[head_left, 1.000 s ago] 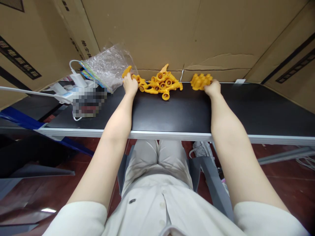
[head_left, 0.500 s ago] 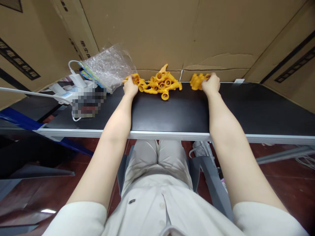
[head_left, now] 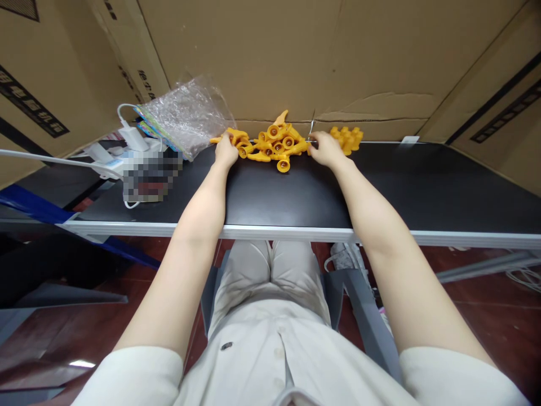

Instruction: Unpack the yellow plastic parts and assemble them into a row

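Note:
A heap of yellow plastic parts [head_left: 276, 145] with round sockets and pointed tails lies at the far edge of the black table [head_left: 291, 194]. My left hand [head_left: 226, 152] rests at the heap's left end, fingers curled over a few yellow parts [head_left: 233, 135]. My right hand [head_left: 324, 150] is at the heap's right edge, fingertips pinched against a part there. A smaller cluster of yellow parts [head_left: 349, 138] sits just right of that hand, apart from it.
A crinkled clear plastic bag [head_left: 186, 115] lies left of the heap. White chargers and cables [head_left: 127, 144] sit at the table's left end. Cardboard walls [head_left: 296, 56] stand right behind the table. A white strip [head_left: 296, 233] edges the table's front.
My right hand left the smaller cluster and moved left to the main heap. My left hand lowered the part it held up onto the heap's left end.

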`<move>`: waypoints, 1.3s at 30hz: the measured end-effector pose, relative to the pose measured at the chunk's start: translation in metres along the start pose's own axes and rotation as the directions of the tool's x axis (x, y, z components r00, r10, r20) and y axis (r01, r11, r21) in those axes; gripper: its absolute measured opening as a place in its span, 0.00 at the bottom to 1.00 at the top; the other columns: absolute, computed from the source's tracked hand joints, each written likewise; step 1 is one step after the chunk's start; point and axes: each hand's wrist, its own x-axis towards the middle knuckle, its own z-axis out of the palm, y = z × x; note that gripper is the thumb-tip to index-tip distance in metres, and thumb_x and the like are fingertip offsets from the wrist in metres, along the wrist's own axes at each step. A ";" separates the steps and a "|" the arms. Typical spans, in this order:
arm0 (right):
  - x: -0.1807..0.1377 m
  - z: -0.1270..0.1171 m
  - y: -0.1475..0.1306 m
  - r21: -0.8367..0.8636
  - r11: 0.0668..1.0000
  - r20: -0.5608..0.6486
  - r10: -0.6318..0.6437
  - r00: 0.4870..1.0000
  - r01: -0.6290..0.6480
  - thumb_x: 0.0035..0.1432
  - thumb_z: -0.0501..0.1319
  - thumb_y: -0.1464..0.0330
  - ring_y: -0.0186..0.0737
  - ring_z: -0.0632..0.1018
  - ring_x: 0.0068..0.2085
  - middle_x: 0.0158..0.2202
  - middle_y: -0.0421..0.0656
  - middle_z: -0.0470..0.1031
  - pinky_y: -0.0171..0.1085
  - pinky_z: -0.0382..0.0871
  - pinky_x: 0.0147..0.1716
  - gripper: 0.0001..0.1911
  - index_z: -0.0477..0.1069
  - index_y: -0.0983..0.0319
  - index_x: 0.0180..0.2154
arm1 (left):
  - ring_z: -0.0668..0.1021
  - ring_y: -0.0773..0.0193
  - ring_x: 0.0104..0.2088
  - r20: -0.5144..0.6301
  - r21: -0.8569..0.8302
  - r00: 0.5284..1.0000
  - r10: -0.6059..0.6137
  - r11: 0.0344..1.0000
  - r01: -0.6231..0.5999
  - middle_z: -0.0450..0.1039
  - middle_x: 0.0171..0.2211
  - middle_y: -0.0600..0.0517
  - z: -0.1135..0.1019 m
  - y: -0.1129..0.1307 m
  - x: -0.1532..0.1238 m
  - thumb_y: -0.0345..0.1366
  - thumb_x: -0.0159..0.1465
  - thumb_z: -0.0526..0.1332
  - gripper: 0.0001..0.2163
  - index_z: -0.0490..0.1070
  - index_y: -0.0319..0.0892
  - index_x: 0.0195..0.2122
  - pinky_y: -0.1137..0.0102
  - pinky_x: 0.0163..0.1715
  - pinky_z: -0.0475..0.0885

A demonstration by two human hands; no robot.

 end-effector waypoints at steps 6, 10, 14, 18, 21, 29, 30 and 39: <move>-0.004 0.011 -0.009 -0.003 0.993 0.127 -0.113 0.985 0.114 0.59 0.58 0.72 0.64 0.65 0.72 0.73 0.52 0.61 0.68 0.63 0.65 0.37 0.63 0.63 0.71 | 0.70 0.54 0.68 0.129 0.038 0.992 0.015 0.999 -0.020 0.69 0.68 0.42 0.004 0.001 -0.005 0.26 0.66 0.58 0.23 0.70 0.39 0.63 0.59 0.70 0.62; -0.005 0.008 -0.013 -0.066 0.994 0.091 -0.083 0.992 0.089 0.59 0.60 0.69 0.69 0.72 0.63 0.64 0.60 0.71 0.69 0.69 0.57 0.28 0.70 0.65 0.61 | 0.56 0.54 0.75 0.222 0.057 0.975 0.011 0.998 -0.024 0.52 0.76 0.41 0.007 -0.006 -0.006 0.28 0.71 0.56 0.26 0.60 0.35 0.70 0.55 0.72 0.53; -0.007 0.008 -0.018 -0.083 0.983 0.118 -0.154 0.981 0.164 0.61 0.60 0.68 0.69 0.71 0.64 0.64 0.58 0.71 0.68 0.66 0.59 0.28 0.70 0.64 0.62 | 0.59 0.53 0.74 0.212 0.053 0.977 -0.016 0.999 0.005 0.50 0.77 0.40 0.006 -0.004 -0.008 0.28 0.72 0.55 0.26 0.59 0.34 0.71 0.57 0.72 0.54; -0.007 0.006 -0.021 -0.102 0.971 0.131 -0.203 0.970 0.217 0.62 0.59 0.68 0.67 0.73 0.62 0.60 0.57 0.75 0.66 0.64 0.61 0.22 0.74 0.63 0.57 | 0.69 0.50 0.70 0.128 0.030 0.991 -0.039 0.999 0.035 0.64 0.70 0.37 0.001 0.003 -0.011 0.26 0.67 0.60 0.25 0.65 0.36 0.66 0.58 0.69 0.61; -0.006 0.004 -0.023 -0.107 0.963 0.082 -0.240 0.967 0.248 0.62 0.58 0.69 0.64 0.74 0.61 0.58 0.58 0.76 0.63 0.62 0.63 0.23 0.72 0.65 0.58 | 0.73 0.45 0.67 0.093 0.006 0.992 -0.089 0.996 0.089 0.70 0.66 0.37 -0.001 0.005 -0.012 0.27 0.66 0.63 0.26 0.65 0.40 0.65 0.57 0.67 0.66; -0.010 -0.010 -0.033 -0.094 0.951 -0.045 -0.300 0.953 0.295 0.65 0.52 0.68 0.62 0.70 0.63 0.60 0.56 0.74 0.62 0.57 0.65 0.22 0.67 0.61 0.59 | 0.68 0.49 0.71 -0.069 -0.072 0.982 0.179 0.980 -0.183 0.68 0.67 0.38 -0.008 0.034 -0.014 0.29 0.65 0.62 0.24 0.67 0.40 0.62 0.58 0.73 0.57; -0.011 -0.013 -0.036 -0.098 0.958 -0.055 -0.276 0.960 0.270 0.67 0.51 0.67 0.62 0.70 0.63 0.60 0.56 0.74 0.61 0.57 0.65 0.22 0.67 0.61 0.60 | 0.68 0.51 0.71 -0.070 -0.088 0.967 0.246 0.964 -0.251 0.69 0.67 0.41 -0.011 0.043 -0.018 0.31 0.66 0.61 0.23 0.67 0.43 0.63 0.59 0.73 0.58; -0.022 -0.039 -0.060 -0.117 0.977 -0.079 -0.188 0.979 0.179 0.73 0.43 0.60 0.66 0.67 0.65 0.63 0.57 0.70 0.61 0.57 0.65 0.28 0.63 0.61 0.67 | 0.76 0.44 0.62 0.225 0.064 0.879 0.421 0.893 -0.444 0.76 0.59 0.45 -0.020 0.107 -0.070 0.34 0.68 0.61 0.28 0.65 0.52 0.70 0.56 0.64 0.68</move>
